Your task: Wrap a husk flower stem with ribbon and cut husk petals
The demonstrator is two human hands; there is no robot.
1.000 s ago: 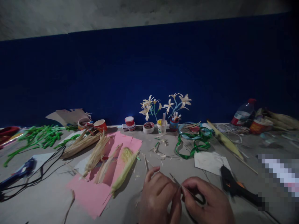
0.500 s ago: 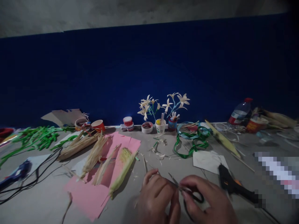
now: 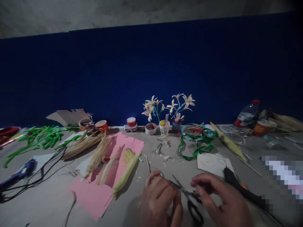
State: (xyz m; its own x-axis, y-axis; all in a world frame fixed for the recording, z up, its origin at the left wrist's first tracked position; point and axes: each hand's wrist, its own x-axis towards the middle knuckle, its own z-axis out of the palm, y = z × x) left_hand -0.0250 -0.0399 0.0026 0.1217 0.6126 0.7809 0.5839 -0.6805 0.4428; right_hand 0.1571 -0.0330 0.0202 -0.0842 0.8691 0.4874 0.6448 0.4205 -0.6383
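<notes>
My left hand (image 3: 162, 200) is closed at the lower middle, its fingers curled and pressed together. Whatever it holds is hidden by the fingers. Black-handled scissors (image 3: 188, 196) lie between my two hands with the blades parted and pointing up and left; the blades reach close to my left fingers. Just right of the scissors is my right hand (image 3: 221, 197), its thumb and forefinger loosely bent and slightly apart, with nothing visible between them. Part of the upper handle loop passes near or behind its fingertips. A black glue gun (image 3: 243, 189) rests beyond my right hand.
Pink paper (image 3: 92, 197) with corn husks (image 3: 126, 176) spreads left. Green ribbon (image 3: 189, 154) and a white sheet (image 3: 213, 164) lie ahead. White flowers (image 3: 149, 110) stand in cups at the back. A blue glue gun (image 3: 26, 170) with black cords lies far left.
My right hand has let go of the scissors and drawn back to the right. The scissors' handles show more fully now. My left hand stays nearly in place.
</notes>
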